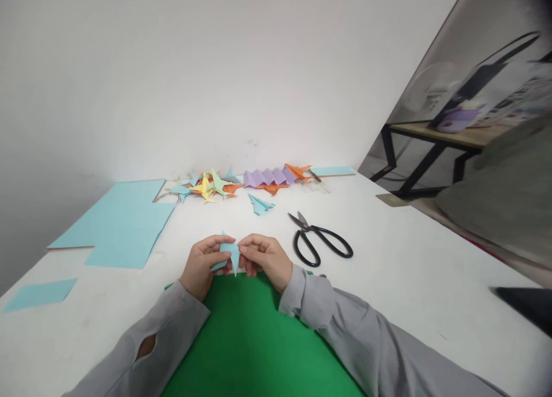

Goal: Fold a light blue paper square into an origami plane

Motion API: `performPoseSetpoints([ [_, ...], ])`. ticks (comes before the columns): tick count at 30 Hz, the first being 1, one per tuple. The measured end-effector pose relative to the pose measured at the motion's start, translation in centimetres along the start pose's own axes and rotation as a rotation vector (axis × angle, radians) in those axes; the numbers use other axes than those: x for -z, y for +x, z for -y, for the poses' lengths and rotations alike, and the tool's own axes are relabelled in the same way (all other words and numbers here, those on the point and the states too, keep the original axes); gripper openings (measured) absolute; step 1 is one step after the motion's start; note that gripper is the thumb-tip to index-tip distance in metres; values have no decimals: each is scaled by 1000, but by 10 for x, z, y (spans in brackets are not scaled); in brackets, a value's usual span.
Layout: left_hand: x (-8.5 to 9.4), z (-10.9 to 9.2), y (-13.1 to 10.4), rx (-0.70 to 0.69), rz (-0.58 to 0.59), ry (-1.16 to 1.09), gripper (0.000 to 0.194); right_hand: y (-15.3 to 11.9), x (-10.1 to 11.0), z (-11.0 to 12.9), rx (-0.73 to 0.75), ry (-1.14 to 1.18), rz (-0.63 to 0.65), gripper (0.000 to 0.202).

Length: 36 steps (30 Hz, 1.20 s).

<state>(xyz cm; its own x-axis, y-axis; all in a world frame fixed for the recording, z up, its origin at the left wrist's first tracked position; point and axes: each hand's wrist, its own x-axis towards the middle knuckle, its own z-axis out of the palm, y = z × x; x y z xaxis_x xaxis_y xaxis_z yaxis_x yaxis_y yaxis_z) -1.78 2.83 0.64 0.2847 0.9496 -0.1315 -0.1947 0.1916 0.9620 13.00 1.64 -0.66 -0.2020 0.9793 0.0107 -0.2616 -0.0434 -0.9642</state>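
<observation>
- Small folded light-blue paper piece (pixel 234 252): held up between both hands.
- Left hand (pixel 203 265): pinching its left side.
- Right hand (pixel 268 259): fingertips pinching its right edge.
- Black-handled metal scissors (pixel 306 228): blades parted, on the white desk (pixel 409 259), right of the hands.

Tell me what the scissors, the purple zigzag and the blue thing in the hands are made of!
Scissors: dark metal blades, going by their dull shine; smooth black handles, maybe plastic. Purple zigzag: probably matte paper, given its crisp folds. Blue thing: likely matte paper too, thin and folded.
</observation>
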Motion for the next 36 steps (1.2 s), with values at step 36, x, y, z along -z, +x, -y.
performPoseSetpoints([
  [36,-2,4,1,45,-47,111,33,-3,-3,-2,73,-125,21,11],
])
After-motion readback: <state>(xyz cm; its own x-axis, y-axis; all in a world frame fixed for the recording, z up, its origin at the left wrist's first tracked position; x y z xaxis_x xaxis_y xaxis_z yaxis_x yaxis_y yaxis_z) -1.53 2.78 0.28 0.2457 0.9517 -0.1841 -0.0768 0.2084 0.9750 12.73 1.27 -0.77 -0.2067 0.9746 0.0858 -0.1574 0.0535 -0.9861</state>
